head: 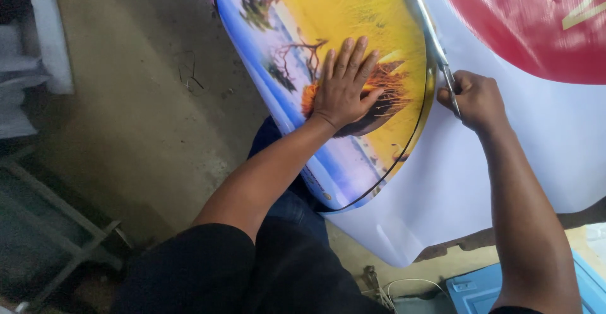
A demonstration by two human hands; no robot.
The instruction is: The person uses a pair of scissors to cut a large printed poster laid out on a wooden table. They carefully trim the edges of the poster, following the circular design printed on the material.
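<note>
- We press our left hand [344,87] flat on the round printed picture [353,23], fingers spread and released, palm over the dark orange motif near the picture's lower middle.
- The printed picture shows yellow ground, blue sky and dark trees; its curved edge is marked by a thin dark line that runs from the upper right down to the lower left.
- Our right hand [476,99] is clenched around the handles of the scissors [435,49], just outside that curved edge.
- The scissors' blades point up and away from us, lying along the picture's right rim; whether the blades stand apart or together, we cannot tell.
- The white sheet [454,181] carries the picture and spreads right and down; its lower corner hangs free past our knee.
- A second red round print [524,23] sits on the same sheet at upper right, well apart from the scissors.
- Open room: bare concrete floor [145,99] to the left of the sheet.
- A grey metal frame [57,225] lies at lower left, a blue box [480,292] at lower right, near our right forearm.
</note>
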